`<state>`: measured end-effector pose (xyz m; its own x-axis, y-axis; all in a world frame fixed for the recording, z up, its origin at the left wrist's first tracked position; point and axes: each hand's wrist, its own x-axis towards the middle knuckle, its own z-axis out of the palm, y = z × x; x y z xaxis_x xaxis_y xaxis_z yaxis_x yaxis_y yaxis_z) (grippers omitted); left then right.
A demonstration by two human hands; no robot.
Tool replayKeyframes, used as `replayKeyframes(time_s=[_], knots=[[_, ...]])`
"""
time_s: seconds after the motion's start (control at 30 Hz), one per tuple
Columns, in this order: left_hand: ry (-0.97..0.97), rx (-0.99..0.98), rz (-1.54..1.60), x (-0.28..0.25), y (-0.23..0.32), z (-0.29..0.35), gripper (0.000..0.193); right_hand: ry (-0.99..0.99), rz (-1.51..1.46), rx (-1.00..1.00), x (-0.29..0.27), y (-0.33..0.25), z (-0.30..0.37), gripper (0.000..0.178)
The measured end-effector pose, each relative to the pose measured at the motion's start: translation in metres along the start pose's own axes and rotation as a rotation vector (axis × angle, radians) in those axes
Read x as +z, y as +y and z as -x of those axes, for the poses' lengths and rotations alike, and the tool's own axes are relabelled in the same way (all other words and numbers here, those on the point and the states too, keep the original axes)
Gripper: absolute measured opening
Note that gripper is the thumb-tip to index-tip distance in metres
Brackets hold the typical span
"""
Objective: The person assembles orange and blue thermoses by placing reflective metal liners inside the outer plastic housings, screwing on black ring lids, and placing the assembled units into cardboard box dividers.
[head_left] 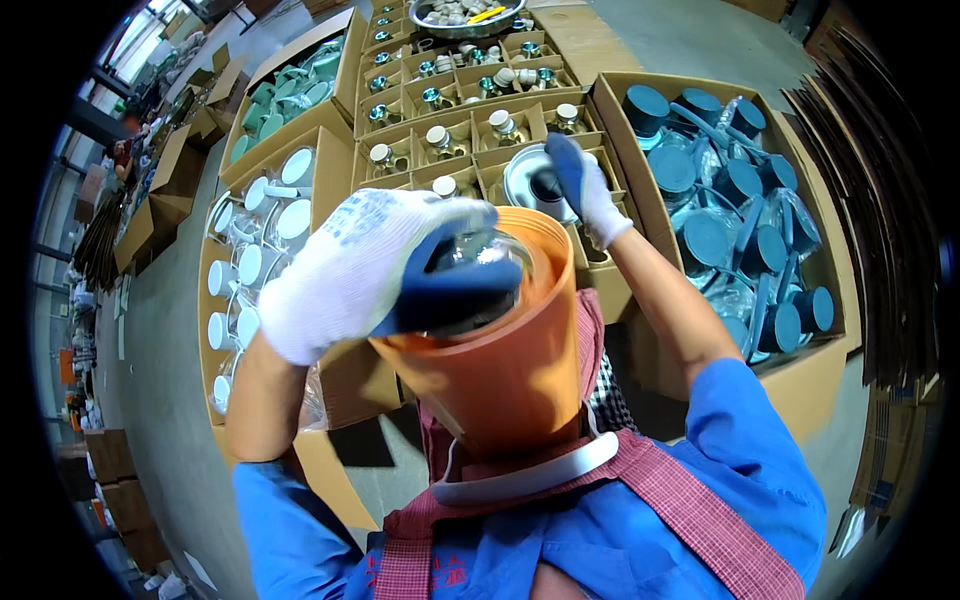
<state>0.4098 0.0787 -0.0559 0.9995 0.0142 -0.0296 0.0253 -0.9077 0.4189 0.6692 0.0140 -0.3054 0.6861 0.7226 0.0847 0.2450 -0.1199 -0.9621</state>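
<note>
Showing a person in a blue top and red checked apron at work over open cartons. The left hand, in a white knit glove with blue-coated fingertips, curls around a clear glass jar; fingers wrap the jar's near side and thumb presses its top, so the grip is closed on it. The jar sits at the mouth of an orange plastic bucket, which is propped against the person's lap just below picture centre, tilted toward 1 o'clock.

The right hand, gloved alike, reaches out toward 12 o'clock and rests on a shiny metal lid lying on a divided carton. Its fingers are extended over the lid's right edge; whether they pinch anything cannot be told.

The divided carton, at 12 o'clock, holds small glass bottles with pale stoppers, one per cell. At 2 to 3 o'clock a large carton contains dark teal lids in clear wrap. At 9 to 10 o'clock another carton holds white round lids; beyond it, at 11 o'clock, lies a carton of pale green pieces. All stand on a grey floor.
</note>
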Motion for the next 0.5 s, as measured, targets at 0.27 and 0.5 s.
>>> replayKeyframes(time_s=[0.27, 0.5], knots=[[0.682, 0.049, 0.702, 0.018, -0.082, -0.030, 0.037, -0.074, 0.325, -0.602, 0.007, 0.043, -0.044, 0.054], [0.624, 0.012, 0.753, 0.001, -0.099, 0.004, 0.037, -0.413, -0.313, -0.154, -0.046, -0.177, 0.037, 0.074]])
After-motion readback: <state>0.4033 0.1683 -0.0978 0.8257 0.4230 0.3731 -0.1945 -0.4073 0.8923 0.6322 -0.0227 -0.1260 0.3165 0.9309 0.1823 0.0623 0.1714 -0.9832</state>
